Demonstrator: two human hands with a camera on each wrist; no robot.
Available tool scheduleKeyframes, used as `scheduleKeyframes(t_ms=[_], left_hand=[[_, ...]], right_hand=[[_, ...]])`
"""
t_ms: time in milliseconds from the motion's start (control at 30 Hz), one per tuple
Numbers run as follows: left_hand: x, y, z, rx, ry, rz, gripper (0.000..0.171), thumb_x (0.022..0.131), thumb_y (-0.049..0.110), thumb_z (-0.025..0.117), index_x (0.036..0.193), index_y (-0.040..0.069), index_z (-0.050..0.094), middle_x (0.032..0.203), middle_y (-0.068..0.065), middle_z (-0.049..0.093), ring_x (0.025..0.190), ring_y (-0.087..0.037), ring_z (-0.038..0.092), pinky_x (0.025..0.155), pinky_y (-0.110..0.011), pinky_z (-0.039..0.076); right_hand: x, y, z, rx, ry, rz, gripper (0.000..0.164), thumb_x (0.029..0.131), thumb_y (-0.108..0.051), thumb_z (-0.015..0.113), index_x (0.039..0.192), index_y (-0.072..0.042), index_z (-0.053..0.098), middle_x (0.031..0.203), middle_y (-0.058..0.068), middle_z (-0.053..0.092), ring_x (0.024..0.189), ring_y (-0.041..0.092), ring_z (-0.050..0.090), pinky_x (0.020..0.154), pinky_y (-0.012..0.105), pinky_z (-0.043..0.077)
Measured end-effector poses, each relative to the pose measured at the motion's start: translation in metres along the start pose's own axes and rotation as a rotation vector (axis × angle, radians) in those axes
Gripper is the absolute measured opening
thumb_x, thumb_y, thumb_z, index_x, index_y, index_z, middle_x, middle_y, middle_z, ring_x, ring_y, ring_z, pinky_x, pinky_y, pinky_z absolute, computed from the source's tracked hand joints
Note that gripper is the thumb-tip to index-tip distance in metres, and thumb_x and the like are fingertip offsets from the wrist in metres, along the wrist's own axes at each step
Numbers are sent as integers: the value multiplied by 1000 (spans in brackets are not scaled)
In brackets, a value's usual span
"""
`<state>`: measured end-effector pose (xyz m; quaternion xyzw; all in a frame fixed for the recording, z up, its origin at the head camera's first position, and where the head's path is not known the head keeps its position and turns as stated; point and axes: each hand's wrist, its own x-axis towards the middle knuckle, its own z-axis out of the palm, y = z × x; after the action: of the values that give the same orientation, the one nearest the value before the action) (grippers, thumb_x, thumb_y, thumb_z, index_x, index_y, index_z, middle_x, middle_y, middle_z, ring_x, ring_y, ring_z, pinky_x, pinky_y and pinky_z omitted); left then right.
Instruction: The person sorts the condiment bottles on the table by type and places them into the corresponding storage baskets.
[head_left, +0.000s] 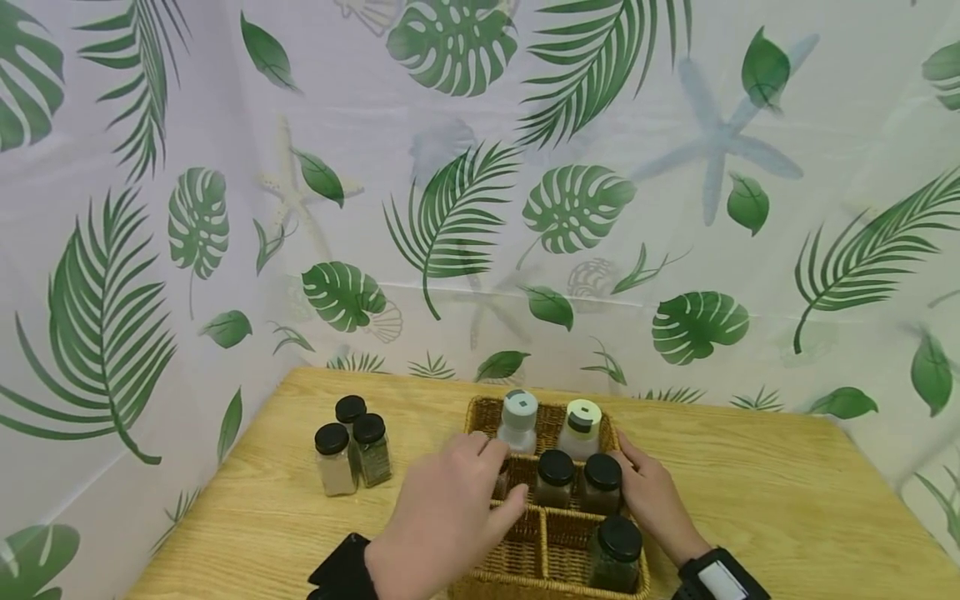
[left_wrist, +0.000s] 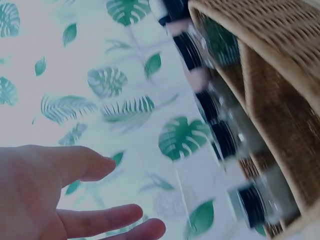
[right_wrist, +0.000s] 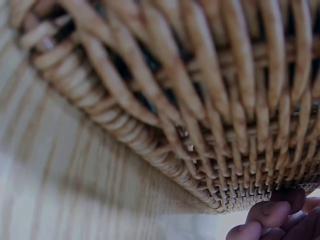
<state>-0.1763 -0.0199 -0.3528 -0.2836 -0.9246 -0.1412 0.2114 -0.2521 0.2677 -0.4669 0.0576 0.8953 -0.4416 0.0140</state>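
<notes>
A wicker basket [head_left: 551,586] with compartments holds several jars. My left hand [head_left: 457,504] hovers over its left side, fingers apart and nothing between them; in the left wrist view the same hand [left_wrist: 85,185] shows loosely spread fingers. Partly behind it is a jar [head_left: 501,482] in the middle row. Beside that stand two black-capped jars [head_left: 555,477], [head_left: 602,482]. Two white bottles [head_left: 519,421], [head_left: 581,427] are at the back, one with a yellowish cap. A black-capped jar [head_left: 617,550] sits front right. My right hand [head_left: 656,492] holds the basket's right side, its fingers [right_wrist: 270,215] curled against the weave.
Three black-capped spice jars [head_left: 352,446] stand together on the wooden table [head_left: 247,508], left of the basket. Behind the table hangs a white leaf-patterned cloth [head_left: 465,333], which continues along the left side. A dark band with a pale face [head_left: 722,577] is on my right wrist.
</notes>
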Motion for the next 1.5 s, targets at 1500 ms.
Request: scheduleKeyframes(t_ms=[1500], left_hand=[[-19,-127,30,228,-35,-344,30,86,23,79,107,2,73,101,-17,63,94,-35,61,71,-51,49]], right_hand=[[0,0,0,-1,6,15,65,109,-44,37,159,-4,26,151,30,43,94,47,59,72,42,45]])
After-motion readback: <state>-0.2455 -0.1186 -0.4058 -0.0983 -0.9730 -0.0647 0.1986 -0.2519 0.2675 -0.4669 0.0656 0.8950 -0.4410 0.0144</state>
